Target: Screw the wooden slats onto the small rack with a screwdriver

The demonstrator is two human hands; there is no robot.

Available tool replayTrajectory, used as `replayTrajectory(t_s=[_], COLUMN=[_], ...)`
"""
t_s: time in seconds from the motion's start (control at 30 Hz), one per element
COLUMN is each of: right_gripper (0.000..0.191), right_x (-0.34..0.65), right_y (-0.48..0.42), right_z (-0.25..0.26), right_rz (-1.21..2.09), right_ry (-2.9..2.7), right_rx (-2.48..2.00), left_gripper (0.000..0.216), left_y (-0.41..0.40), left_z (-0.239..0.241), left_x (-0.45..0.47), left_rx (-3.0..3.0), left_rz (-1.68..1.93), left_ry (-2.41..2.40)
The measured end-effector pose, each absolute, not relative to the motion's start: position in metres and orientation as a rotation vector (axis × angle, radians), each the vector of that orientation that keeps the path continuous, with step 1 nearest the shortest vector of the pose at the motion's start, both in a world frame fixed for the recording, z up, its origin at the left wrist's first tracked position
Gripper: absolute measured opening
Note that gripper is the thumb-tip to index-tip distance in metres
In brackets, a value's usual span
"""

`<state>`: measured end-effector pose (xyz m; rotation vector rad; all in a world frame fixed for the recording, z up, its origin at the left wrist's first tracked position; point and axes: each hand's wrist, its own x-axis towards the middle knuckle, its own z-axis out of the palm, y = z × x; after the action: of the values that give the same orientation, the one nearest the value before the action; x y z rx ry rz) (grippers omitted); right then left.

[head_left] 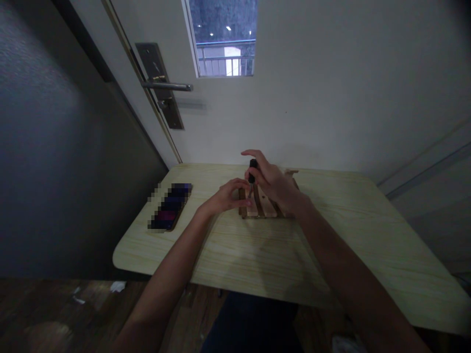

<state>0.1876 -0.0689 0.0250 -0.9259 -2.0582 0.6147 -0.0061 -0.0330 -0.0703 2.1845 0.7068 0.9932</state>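
My right hand (268,176) grips a screwdriver (252,172) by its black handle, with the index finger stretched out above it. The screwdriver stands nearly upright, its metal shaft pointing down at a pale wooden piece (252,210). My left hand (230,195) is closed around the area of the shaft's lower end, thumb and fingers curved in; what they pinch is too small to make out. Below both hands lies a brown tray-like frame (242,211) holding pale wooden slats, one of them a slat with a dark hole (268,207). My right forearm hides its right part.
A phone (171,208), partly blurred out, lies on the left of the light wood-grain table (228,250). Behind the table's far edge rises a white door (331,98) with a metal handle (167,86) and a small window. Scraps of white paper (117,286) lie on the floor.
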Motion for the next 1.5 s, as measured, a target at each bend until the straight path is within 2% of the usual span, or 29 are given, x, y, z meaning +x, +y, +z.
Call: replayTrajectory(t_s=[0.2, 0.37, 0.5, 0.63, 0.77, 0.9, 1.1, 1.23, 1.37, 1.5], right_gripper=[0.03, 0.012, 0.013, 0.024, 0.018, 0.027, 0.012, 0.017, 0.005, 0.013], right_x=[0.191, 0.1873, 0.184, 0.1857, 0.1878, 0.1897, 0.189, 0.1867, 0.1868, 0.189], right_y=[-0.0678, -0.0673, -0.0682, -0.0689, -0.0671, -0.065, -0.0652, -0.0664, -0.0644, -0.063], right_z=[0.0259, 0.0288, 0.0274, 0.0272, 0.0268, 0.0271, 0.0308, 0.0301, 0.0264, 0.0258], right_rz=[0.604, 0.612, 0.589, 0.543, 0.566, 0.547, 0.525, 0.473, 0.489, 0.6], right_ry=[-2.101, -1.982, -1.958, -2.051, -2.076, -2.049, -2.004, -1.921, -1.939, -1.983], right_rx=[-0.914, -0.99, -1.035, -0.972, -0.913, -0.885, -0.982, -1.036, -0.984, -0.917], left_gripper=[0.043, 0.042, 0.039, 0.038, 0.038, 0.04, 0.041, 0.042, 0.041, 0.042], left_y=[-0.033, -0.0334, -0.0335, -0.0337, -0.0338, -0.0333, -0.0339, -0.0349, -0.0344, -0.0337], left_z=[-0.0696, -0.0697, -0.069, -0.0677, -0.0685, -0.0706, -0.0675, -0.0665, -0.0678, -0.069], left_x=[-0.0056, -0.0042, -0.0038, -0.0035, -0.0032, -0.0039, -0.0038, -0.0041, -0.0054, -0.006], left_rx=[2.202, 2.202, 2.199, 2.198, 2.195, 2.167, 2.206, 2.222, 2.229, 2.228], left_rz=[0.995, 1.027, 1.004, 0.99, 1.001, 1.034, 0.988, 0.995, 1.005, 0.983], left_ry=[0.675, 0.683, 0.675, 0.705, 0.718, 0.672, 0.707, 0.716, 0.692, 0.702])
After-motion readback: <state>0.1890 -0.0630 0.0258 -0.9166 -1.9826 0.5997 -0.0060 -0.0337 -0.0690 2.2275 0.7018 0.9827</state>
